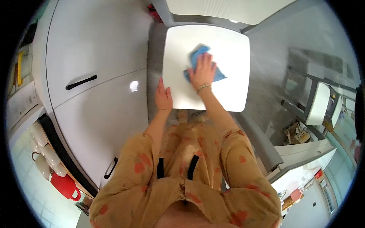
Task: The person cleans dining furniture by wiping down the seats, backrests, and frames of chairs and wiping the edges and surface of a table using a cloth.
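A white, square-cornered top (232, 76), which looks like a stool or chair seat, lies in front of me. On it is a crumpled blue cloth (219, 75). My right hand (202, 72), with a band at the wrist, presses down on the cloth and keeps hold of it, fingers slightly blurred. At the top's left edge is my left hand (163, 98), its fingers stretched along the side and its thumb apart. Whether those fingers reach under the edge cannot be seen.
White cabinet doors (102, 41) with a black handle (81, 82) stand close on the left. A red mug (64, 186) is at lower left beside white cups. Right of me are a grey-framed white chair (318, 102) and grey floor (266, 64). A cream panel (228, 9) stands beyond the top.
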Available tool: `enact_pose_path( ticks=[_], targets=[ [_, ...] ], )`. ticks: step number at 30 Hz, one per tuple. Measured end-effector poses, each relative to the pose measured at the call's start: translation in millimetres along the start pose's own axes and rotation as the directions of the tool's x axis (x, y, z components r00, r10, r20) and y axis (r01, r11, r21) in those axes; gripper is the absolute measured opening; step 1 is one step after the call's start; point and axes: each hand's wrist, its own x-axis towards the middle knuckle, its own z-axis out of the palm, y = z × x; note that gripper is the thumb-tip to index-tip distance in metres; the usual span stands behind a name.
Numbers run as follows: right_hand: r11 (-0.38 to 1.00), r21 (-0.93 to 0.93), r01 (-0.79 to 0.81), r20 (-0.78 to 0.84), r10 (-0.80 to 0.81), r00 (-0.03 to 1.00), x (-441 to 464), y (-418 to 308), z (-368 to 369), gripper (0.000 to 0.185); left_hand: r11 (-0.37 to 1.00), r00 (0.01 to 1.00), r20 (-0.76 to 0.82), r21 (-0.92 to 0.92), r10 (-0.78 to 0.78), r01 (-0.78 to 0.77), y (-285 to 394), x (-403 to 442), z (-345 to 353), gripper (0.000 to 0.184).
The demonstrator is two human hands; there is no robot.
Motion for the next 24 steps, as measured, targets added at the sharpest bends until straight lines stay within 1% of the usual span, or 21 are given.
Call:
enact_pose_path(
  ticks=[1,2,3,4,5,7,8,9,10,11,12,14,15,16,17,18,19,20,21,22,24],
  targets=[
    [0.982,0.042,0.184,0.070,-0.186,0.980,-11,-18,6,0.062,1.000,1.000,-0.002,0.006,-0.008,0.008,-3,-1,1,0.055],
    [0.930,0.094,0.356,0.129,-0.366,0.922,-25,-30,11,0.064,1.000,1.000,-0.017,-0.008,0.007,-0.007,-7,-2,2,0.054],
    [0.862,0.150,0.485,0.119,-0.502,0.856,-42,-29,18,0.064,0.999,0.999,-0.035,-0.027,0.025,-0.026,-9,1,5,0.054],
    [0.774,0.200,0.601,0.103,-0.627,0.773,-52,-27,24,0.064,0.999,0.999,-0.040,-0.033,0.024,-0.025,-8,2,5,0.054],
    [0.745,0.274,0.608,0.137,-0.656,0.742,-46,-18,17,0.065,0.999,0.999,-0.030,-0.026,0.018,-0.018,-7,2,4,0.054],
    [0.829,0.079,0.554,0.288,-0.551,0.783,-16,10,-9,0.065,1.000,1.000,-0.025,-0.024,0.006,-0.006,-6,0,1,0.054],
    [0.890,0.093,0.445,0.203,-0.455,0.867,5,37,-11,0.065,0.998,0.998,0.032,-0.025,-0.055,0.056,-5,-1,0,0.054],
    [0.923,-0.042,0.382,0.012,-0.382,0.924,28,68,2,0.063,0.993,0.989,0.088,-0.021,-0.116,0.118,-4,1,-1,0.054],
    [0.966,-0.056,0.252,-0.091,-0.256,0.962,55,94,1,0.063,0.992,0.989,0.081,-0.022,-0.126,0.128,1,4,-4,0.054],
    [0.989,-0.082,0.122,-0.182,-0.135,0.974,82,107,2,0.065,0.985,0.978,0.114,-0.008,-0.172,0.174,8,5,-9,0.055],
    [0.996,-0.091,-0.012,-0.271,-0.013,0.963,105,108,4,0.067,0.975,0.964,0.148,0.011,-0.220,0.221,11,4,-12,0.055],
    [0.991,-0.099,-0.086,-0.213,0.063,0.975,138,71,6,0.072,0.976,0.965,0.146,0.009,-0.218,0.219,7,2,-10,0.055],
    [0.988,-0.153,-0.003,-0.197,-0.028,0.980,146,48,14,0.073,0.979,0.969,0.143,-0.004,-0.201,0.203,5,3,-9,0.055],
    [0.983,-0.148,0.106,-0.089,-0.120,0.989,147,15,8,0.072,0.978,0.969,0.135,0.001,-0.208,0.210,4,4,-9,0.055],
    [0.951,-0.193,0.241,-0.093,-0.262,0.961,140,-11,20,0.073,0.982,0.974,0.125,0.002,-0.190,0.191,5,3,-11,0.055],
    [0.928,-0.162,0.335,-0.035,-0.345,0.938,123,-37,18,0.074,0.985,0.978,0.118,0.000,-0.169,0.171,5,3,-12,0.056],
    [0.901,-0.198,0.386,0.041,-0.386,0.921,103,-60,13,0.075,0.985,0.978,0.114,-0.005,-0.173,0.175,1,1,-8,0.056],
    [0.842,-0.178,0.510,0.216,-0.472,0.855,82,-73,6,0.074,0.989,0.987,0.077,-0.024,-0.144,0.146,-7,-1,-1,0.056],
    [0.740,-0.087,0.667,0.214,-0.640,0.738,61,-74,18,0.069,0.992,0.993,0.040,-0.041,-0.115,0.116,-14,-3,5,0.056],
    [0.547,0.032,0.836,0.258,-0.813,0.522,43,-68,15,0.061,0.992,0.992,0.040,-0.044,-0.116,0.117,-18,-5,8,0.056],
    [0.315,0.269,0.910,0.150,-0.947,0.284,48,-44,32,0.055,0.984,0.983,0.095,0.103,-0.159,0.149,-25,-8,12,0.057]
  ],
)
